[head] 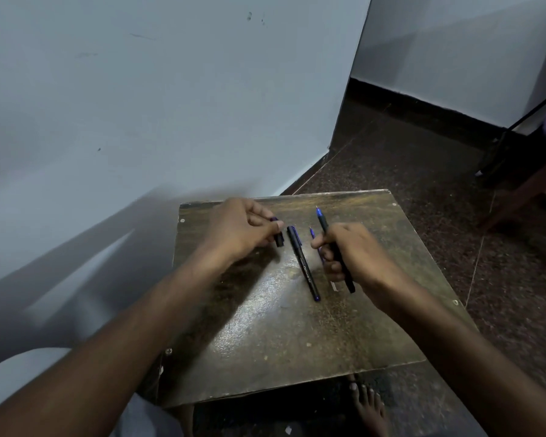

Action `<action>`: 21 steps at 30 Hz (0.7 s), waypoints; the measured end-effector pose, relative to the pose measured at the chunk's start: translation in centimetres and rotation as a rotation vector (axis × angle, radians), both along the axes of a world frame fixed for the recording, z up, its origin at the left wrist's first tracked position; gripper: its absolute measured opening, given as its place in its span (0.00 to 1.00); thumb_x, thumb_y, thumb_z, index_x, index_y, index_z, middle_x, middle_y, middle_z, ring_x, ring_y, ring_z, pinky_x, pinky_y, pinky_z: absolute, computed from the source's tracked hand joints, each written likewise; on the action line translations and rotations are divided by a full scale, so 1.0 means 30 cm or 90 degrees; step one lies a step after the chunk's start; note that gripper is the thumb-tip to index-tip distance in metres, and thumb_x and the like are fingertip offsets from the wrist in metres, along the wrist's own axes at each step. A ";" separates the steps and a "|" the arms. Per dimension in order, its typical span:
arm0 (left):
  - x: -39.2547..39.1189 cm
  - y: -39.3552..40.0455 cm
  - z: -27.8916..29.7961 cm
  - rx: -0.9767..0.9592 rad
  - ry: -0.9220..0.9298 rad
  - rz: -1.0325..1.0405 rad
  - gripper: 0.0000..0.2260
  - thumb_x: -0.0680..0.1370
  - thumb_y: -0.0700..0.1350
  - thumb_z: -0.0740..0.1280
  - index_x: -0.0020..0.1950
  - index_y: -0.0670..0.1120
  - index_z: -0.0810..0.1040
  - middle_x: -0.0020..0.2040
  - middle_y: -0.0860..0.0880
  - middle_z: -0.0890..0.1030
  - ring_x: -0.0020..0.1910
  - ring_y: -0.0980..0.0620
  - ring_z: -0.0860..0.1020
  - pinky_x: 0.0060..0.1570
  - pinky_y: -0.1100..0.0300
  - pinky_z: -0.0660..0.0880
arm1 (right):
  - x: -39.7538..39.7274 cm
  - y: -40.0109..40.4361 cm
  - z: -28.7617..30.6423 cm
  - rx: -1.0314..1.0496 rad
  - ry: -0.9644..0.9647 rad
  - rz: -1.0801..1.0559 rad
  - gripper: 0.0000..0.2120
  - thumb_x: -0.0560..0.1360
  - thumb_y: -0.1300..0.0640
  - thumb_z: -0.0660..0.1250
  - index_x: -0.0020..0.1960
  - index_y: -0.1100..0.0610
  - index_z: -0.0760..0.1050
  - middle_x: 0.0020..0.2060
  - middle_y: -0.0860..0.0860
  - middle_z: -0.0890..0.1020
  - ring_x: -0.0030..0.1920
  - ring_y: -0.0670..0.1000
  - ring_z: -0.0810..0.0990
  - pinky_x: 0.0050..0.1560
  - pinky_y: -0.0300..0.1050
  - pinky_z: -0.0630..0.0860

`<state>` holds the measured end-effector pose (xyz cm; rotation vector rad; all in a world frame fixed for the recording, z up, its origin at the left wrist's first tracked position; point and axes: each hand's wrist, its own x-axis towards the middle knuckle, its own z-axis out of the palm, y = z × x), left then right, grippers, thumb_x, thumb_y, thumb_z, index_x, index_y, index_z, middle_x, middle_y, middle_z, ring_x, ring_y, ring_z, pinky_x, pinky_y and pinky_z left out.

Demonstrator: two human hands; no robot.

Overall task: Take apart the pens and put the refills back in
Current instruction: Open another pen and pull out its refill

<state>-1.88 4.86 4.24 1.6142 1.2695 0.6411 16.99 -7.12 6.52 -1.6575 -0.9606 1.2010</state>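
On the small worn table (375,326), the right hand (356,250) is closed around an uncapped pen (331,244), the left hand (243,228) pinches its cap (278,238), and a capped pen (303,263) lies between them. I think the thin refill (312,234) beside the right fingers could roll off if bumped.

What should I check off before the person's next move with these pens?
1. Left hand grip on the short black pen cap: ok.
2. Right hand grip on the uncapped black pen with blue tip: ok.
3. Capped black pen with blue end lies free on the worn wooden table: ok.
4. Thin blue refill beside right fingers, held or loose: cannot tell.
5. Any refill reinserted: cannot tell.
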 end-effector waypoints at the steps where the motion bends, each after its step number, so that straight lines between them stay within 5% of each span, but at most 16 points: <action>1: 0.012 -0.010 -0.006 0.026 0.036 -0.014 0.09 0.74 0.48 0.84 0.48 0.50 0.87 0.38 0.53 0.91 0.38 0.55 0.90 0.41 0.59 0.87 | 0.005 0.000 -0.001 0.004 -0.008 0.006 0.10 0.79 0.59 0.61 0.46 0.58 0.80 0.30 0.48 0.73 0.28 0.48 0.69 0.29 0.43 0.65; 8: 0.050 -0.014 -0.013 0.079 0.128 -0.017 0.07 0.75 0.49 0.83 0.47 0.49 0.88 0.38 0.52 0.88 0.41 0.54 0.89 0.42 0.58 0.87 | -0.014 -0.013 -0.001 -0.017 -0.016 0.024 0.11 0.81 0.63 0.61 0.49 0.58 0.82 0.30 0.46 0.76 0.27 0.44 0.75 0.28 0.38 0.71; 14: 0.054 -0.030 0.013 0.188 0.155 -0.025 0.08 0.82 0.54 0.75 0.56 0.51 0.89 0.46 0.57 0.88 0.41 0.68 0.81 0.38 0.75 0.70 | -0.016 -0.002 0.007 -0.041 0.072 0.001 0.13 0.84 0.69 0.58 0.57 0.63 0.81 0.35 0.51 0.79 0.34 0.47 0.80 0.35 0.40 0.76; 17: 0.060 -0.061 0.049 0.132 0.037 -0.080 0.11 0.85 0.56 0.69 0.66 0.58 0.87 0.57 0.61 0.88 0.51 0.70 0.82 0.49 0.71 0.73 | -0.016 0.003 0.007 -0.009 0.168 -0.005 0.10 0.86 0.69 0.61 0.61 0.64 0.80 0.38 0.54 0.82 0.38 0.49 0.85 0.41 0.41 0.82; 19: 0.071 -0.091 0.058 -0.002 -0.111 -0.130 0.12 0.87 0.52 0.68 0.67 0.54 0.86 0.59 0.57 0.90 0.57 0.61 0.87 0.61 0.62 0.79 | -0.027 0.003 0.010 0.015 0.229 0.018 0.08 0.87 0.67 0.63 0.60 0.63 0.81 0.38 0.54 0.84 0.39 0.50 0.87 0.42 0.40 0.85; 21: 0.078 -0.109 0.054 -0.088 -0.219 -0.128 0.12 0.88 0.48 0.67 0.67 0.48 0.86 0.57 0.52 0.91 0.56 0.55 0.89 0.60 0.58 0.82 | -0.039 -0.003 0.013 0.028 0.244 0.053 0.08 0.87 0.65 0.64 0.59 0.62 0.82 0.40 0.55 0.87 0.40 0.50 0.88 0.43 0.40 0.86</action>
